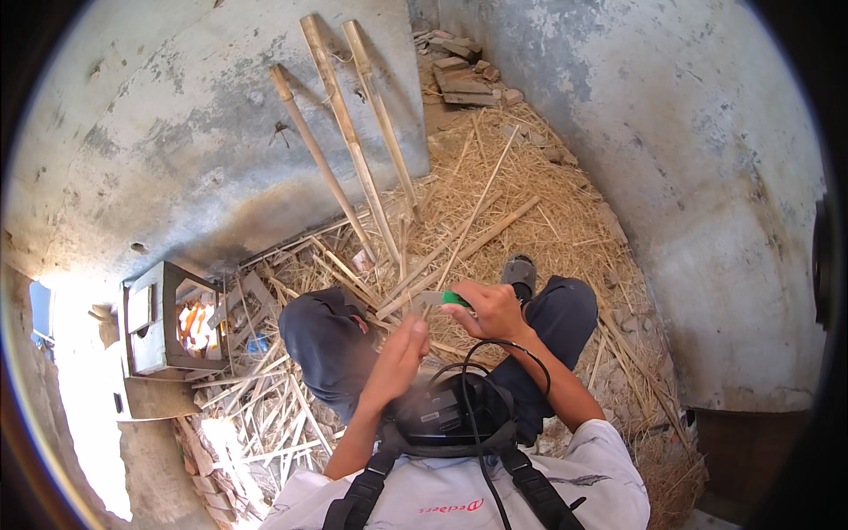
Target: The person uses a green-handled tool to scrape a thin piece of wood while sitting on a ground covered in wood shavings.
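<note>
My right hand (493, 311) is closed round the green handle (455, 299) of a knife, whose short grey blade (429, 299) points left. Just below the blade, my left hand (397, 360) has its fingers pressed together on what looks like a thin tan stick (426, 312). Only the stick's tip shows; the fingers cover the rest. The blade lies against or very close to this tip. Both hands are between my knees, above straw and split bamboo.
Three bamboo poles (351, 141) lean on the left wall. A bamboo length (499, 231) lies on the straw (556, 225). Thin split strips (291, 415) are scattered at lower left, beside a box-like stand (159, 322) with bright orange contents. Bricks (465, 84) are piled at the far corner.
</note>
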`<act>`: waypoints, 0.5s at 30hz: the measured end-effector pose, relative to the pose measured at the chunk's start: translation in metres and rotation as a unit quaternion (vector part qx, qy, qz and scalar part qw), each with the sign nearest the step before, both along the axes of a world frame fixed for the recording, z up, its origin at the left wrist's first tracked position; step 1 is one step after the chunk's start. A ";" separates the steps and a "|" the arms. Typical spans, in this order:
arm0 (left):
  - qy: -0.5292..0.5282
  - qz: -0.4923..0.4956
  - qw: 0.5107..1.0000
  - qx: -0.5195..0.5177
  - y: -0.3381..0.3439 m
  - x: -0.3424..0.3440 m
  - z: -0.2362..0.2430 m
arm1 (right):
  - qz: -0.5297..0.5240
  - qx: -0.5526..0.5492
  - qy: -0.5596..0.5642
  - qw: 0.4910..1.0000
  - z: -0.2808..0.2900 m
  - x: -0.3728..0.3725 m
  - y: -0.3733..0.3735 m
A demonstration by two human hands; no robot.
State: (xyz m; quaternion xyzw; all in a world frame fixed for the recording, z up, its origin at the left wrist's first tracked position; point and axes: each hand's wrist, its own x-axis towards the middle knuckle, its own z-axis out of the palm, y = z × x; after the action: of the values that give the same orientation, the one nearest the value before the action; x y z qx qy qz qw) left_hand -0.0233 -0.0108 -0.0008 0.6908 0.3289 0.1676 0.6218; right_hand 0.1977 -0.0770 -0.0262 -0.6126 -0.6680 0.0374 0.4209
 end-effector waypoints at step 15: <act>0.115 -0.016 0.990 0.078 -0.004 -0.014 0.019 | -0.042 0.008 -0.030 0.999 0.008 0.002 0.001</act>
State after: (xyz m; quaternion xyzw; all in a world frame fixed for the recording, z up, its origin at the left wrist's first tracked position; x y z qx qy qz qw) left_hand -0.0371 -0.0146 0.0187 0.7569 0.3735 0.1020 0.5265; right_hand 0.1997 -0.0756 -0.0187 -0.6378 -0.6541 -0.0040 0.4066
